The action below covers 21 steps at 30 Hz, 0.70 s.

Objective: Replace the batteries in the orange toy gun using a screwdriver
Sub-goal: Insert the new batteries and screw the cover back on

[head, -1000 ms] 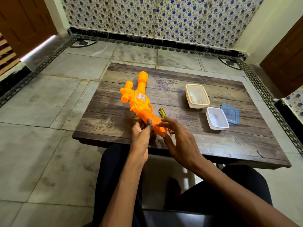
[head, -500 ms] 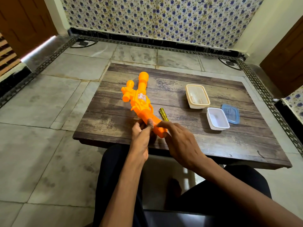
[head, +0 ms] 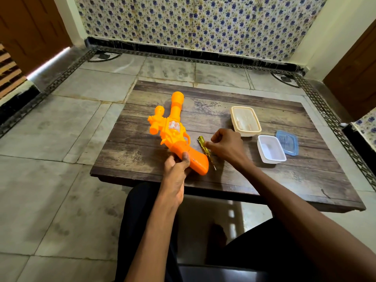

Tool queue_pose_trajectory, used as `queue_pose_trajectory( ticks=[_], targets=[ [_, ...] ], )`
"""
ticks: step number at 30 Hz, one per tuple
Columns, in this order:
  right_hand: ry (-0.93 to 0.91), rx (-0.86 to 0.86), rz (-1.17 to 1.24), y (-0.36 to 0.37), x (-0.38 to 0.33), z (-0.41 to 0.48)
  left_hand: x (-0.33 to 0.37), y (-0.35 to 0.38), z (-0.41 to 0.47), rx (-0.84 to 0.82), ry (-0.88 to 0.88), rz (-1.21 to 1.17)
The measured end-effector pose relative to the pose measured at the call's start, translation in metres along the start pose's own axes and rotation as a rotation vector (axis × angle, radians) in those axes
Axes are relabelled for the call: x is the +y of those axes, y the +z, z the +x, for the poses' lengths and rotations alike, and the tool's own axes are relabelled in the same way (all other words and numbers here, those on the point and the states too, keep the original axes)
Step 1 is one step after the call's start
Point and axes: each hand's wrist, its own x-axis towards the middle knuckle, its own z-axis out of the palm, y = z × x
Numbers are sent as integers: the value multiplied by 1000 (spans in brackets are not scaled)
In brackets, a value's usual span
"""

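The orange toy gun (head: 173, 131) lies on the low wooden table (head: 274, 180), barrel pointing away from me. My left hand (head: 177, 165) grips its handle near the table's front edge, thumb on top. A yellow-handled screwdriver (head: 204, 146) lies on the table just right of the handle, its metal tip towards me. My right hand (head: 225, 146) is over it with curled fingers, the fingertips pinching the screwdriver's handle.
A cream container (head: 245, 121) stands at the back right of the table. In front of it are a white open tub (head: 271, 149) and a blue lid (head: 288, 142). Tiled floor surrounds the table; my legs are under its near edge.
My right hand left the gun's handle and moved right and away to the screwdriver. The left hand kept its hold on the gun's handle.
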Motion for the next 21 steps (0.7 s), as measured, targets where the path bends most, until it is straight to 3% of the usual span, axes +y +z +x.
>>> queue_pose_trajectory(
  ticks=[7, 9, 15, 18, 21],
  targets=[
    [-60, -205, -311, 0, -21, 20, 3, -3, -1, -31, 31, 46],
    [-58, -197, -199, -7, -23, 21, 2, -4, -2, -38, 25, 47],
    [-77, -56, 583, -50, -30, -12, 2, -6, 0, -64, 16, 30],
    [-183, -12, 641, -53, -41, -36, 4, -3, -3, -78, 33, 44],
    [-308, 68, 553, -44, -49, -54, 6, -2, -6, -92, 37, 59]
  ],
)
